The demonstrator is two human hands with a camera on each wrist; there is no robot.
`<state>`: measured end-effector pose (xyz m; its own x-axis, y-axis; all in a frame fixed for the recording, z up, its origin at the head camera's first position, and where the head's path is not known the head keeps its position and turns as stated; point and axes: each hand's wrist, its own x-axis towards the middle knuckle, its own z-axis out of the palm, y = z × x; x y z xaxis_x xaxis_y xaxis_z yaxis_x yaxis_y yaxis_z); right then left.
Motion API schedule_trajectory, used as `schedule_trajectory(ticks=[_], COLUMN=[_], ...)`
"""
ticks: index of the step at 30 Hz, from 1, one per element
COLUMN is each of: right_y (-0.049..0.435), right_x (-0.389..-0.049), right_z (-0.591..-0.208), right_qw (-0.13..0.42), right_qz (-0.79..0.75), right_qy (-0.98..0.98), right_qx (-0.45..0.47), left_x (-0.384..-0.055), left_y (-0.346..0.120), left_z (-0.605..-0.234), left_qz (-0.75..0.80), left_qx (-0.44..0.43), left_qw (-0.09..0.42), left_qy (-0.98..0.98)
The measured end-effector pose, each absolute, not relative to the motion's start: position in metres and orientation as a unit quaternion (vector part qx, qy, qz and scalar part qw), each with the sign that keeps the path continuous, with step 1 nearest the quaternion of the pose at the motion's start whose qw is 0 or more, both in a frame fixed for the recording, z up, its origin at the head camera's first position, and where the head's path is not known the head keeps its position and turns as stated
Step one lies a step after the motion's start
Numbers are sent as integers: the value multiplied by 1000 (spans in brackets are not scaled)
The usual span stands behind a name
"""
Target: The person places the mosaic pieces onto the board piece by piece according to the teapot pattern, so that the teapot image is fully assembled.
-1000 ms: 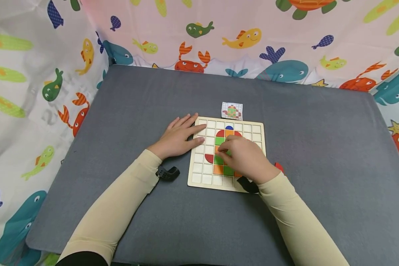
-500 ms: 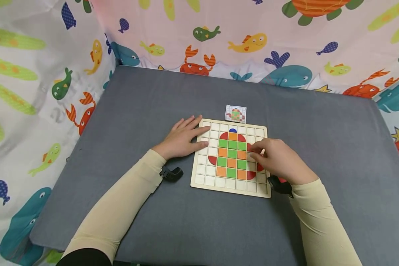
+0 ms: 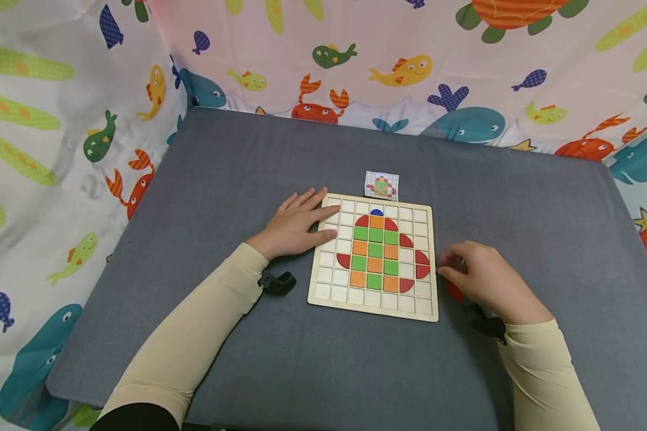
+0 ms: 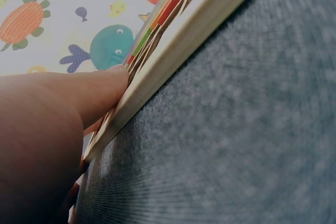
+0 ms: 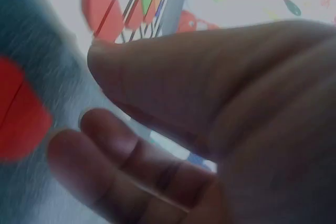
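Note:
My left hand (image 3: pixel 296 227) lies with spread fingers on the left edge of the wooden grid board (image 3: pixel 373 309). In the left wrist view its thumb (image 4: pixel 105 90) rests against the board's rim. Green and orange square tiles (image 3: pixel 374 264) fill the middle of the grid, with red quarter-circle tiles (image 3: pixel 423 258) around them and a blue half-circle (image 3: pixel 376 212) on top. Just right of the board hovers my right hand (image 3: pixel 482 278), thumb and fingers parted with nothing between them. Beside its fingertips, red rounded tiles (image 5: pixel 21 111) lie on the table, partly hidden in the head view.
A small printed pattern card (image 3: pixel 381 185) lies behind the board's far edge. The grey table (image 3: pixel 248 359) is bordered at the back and left by a curtain (image 3: pixel 388 72) printed with sea animals.
My right hand has moved from over the grid to the right, off the board. Another red tile shows at the grid's right side. My left hand stays on the board's edge.

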<state>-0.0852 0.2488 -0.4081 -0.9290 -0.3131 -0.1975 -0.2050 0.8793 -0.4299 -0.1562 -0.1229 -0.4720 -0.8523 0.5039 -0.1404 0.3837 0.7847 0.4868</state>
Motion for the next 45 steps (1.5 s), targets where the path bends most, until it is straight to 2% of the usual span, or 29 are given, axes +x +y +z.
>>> schedule_trajectory(ticks=[4,13,20,39,45], right_y=[261,267,262,250,240], right_x=[-79,-71,-69,-74,-80], right_z=[-411,-414,-417,-415,-408], right_qw=[126,156,136,132,117], right_qz=[-192,-187,-183,-153,-149], right_qy=[965,965,968,977,979], right_qx=[-129,-99,-109,-63,-79], left_x=[-156,-156,-155,-155,-155], left_y=[-123,-124,-124,-122,-123], left_z=[-473,-475,-474,-470,-471], left_qz=[228,228,225,231,233], left_qx=[235,230,231,233,236], left_qw=[133,132,132,135,134], left_qy=[936,937,937,935,934])
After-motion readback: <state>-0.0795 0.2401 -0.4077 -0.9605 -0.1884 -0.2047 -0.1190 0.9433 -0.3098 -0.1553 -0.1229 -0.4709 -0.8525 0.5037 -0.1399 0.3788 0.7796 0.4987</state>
